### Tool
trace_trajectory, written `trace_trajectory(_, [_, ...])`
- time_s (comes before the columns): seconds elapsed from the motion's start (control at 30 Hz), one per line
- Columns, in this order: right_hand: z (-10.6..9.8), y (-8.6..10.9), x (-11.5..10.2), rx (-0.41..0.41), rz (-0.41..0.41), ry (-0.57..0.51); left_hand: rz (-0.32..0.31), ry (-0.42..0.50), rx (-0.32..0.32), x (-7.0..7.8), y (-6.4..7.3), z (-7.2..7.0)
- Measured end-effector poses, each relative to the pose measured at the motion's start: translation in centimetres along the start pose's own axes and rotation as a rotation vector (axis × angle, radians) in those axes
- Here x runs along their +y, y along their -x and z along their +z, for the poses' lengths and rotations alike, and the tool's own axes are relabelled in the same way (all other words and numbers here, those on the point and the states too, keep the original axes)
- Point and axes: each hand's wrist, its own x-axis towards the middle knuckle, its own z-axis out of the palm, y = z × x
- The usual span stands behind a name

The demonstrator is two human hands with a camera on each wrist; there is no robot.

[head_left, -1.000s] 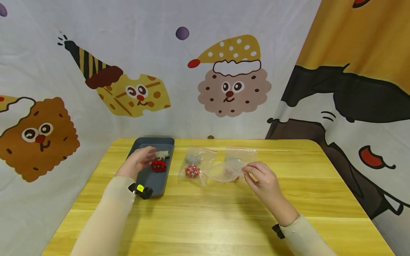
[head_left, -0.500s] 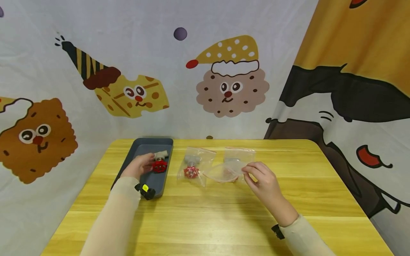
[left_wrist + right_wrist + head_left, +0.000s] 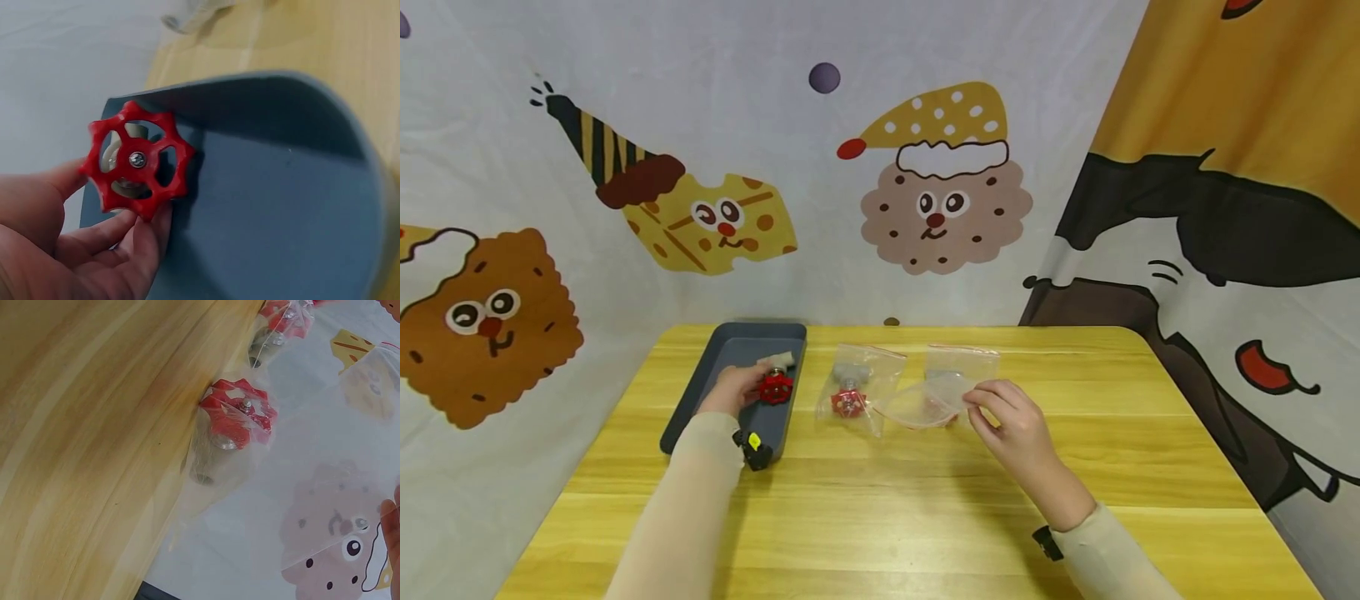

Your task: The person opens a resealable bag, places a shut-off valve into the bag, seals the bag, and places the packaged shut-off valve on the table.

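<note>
In the head view, my left hand [image 3: 733, 390] is at a valve [image 3: 777, 387] with a red handwheel and pale body, inside the grey tray [image 3: 724, 337]. In the left wrist view, the thumb and fingers lie around the body behind the red handwheel [image 3: 128, 147], gripping it. My right hand [image 3: 1018, 425] pinches the edge of a clear zip bag [image 3: 917, 407], which bulges open with nothing seen inside. Behind this bag lies another bagged valve [image 3: 237, 419], partly covered in the head view. Just the right fingertips [image 3: 392, 537] enter the right wrist view.
A second bagged valve [image 3: 848, 402] lies between the tray and the held zip bag. Everything stands on a wooden table [image 3: 880, 517]. A cartoon-printed cloth [image 3: 820, 208] hangs behind the table's far edge.
My left hand has come down and right onto the valve in the tray, and its fingers have gone around the valve body. The right hand keeps pinching the zip bag in nearly the same place.
</note>
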Motion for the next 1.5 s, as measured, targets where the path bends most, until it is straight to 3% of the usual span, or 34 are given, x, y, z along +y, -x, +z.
trace_trajectory(0.2, [0.2,0.1,0.0,-0.003,-0.002,0.0,0.034,-0.092,0.062,0.0,0.2,0.4])
trace_trajectory(0.4, [0.2,0.1,0.0,0.0,0.01,0.004,0.028,-0.111,0.064,0.1,0.0,0.6])
trace_trajectory(0.83, [0.1,0.2,0.1,0.006,0.02,0.008,-0.053,-0.075,0.214,0.3,-0.4,1.4])
trace_trajectory(1.07, [-0.1,0.1,0.1,0.007,0.03,0.019,-0.061,0.05,0.134,-0.1,-0.4,1.0])
trace_trajectory(1.33, [-0.1,0.2,0.2,-0.001,0.028,0.011,-0.063,-0.05,0.078,-0.1,0.1,1.0])
trace_trajectory(1.5, [-0.1,0.3,0.2,-0.003,0.034,0.01,-0.048,-0.066,0.084,-0.3,-0.1,0.9])
